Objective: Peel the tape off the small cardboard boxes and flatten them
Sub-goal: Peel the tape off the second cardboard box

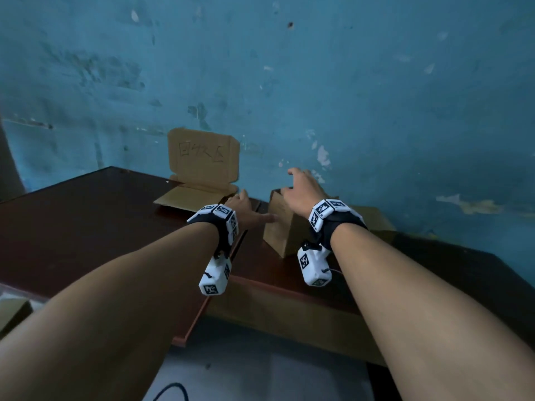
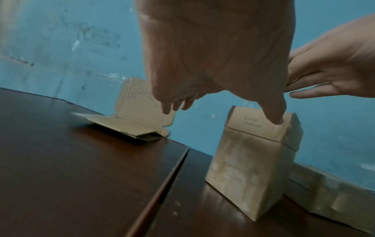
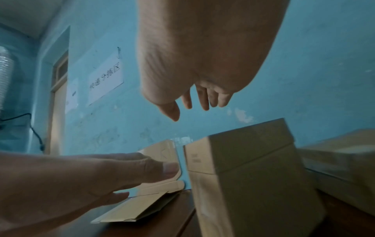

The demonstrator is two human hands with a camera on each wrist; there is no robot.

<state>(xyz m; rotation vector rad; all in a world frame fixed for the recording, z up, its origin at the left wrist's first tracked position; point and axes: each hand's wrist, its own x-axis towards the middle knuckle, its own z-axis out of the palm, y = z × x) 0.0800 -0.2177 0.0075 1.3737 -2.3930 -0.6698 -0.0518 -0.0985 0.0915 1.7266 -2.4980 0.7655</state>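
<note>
A small brown cardboard box (image 1: 280, 227) stands upright on the dark wooden table (image 1: 86, 227), near the wall. My left hand (image 1: 254, 208) is just left of it with straight fingers, and its thumb (image 2: 274, 115) reaches the box (image 2: 249, 168) near the top edge. My right hand (image 1: 298, 183) hovers over the top of the box with fingers spread and holds nothing. In the right wrist view its fingers (image 3: 202, 99) hang above the box (image 3: 253, 184). No tape is plainly visible.
A flattened cardboard piece (image 1: 202, 160) with handwriting leans against the blue wall, its lower flap lying on the table. More cardboard boxes (image 1: 373, 218) lie to the right behind the upright one. The table has a seam (image 2: 168, 176) and a front edge (image 1: 185, 340).
</note>
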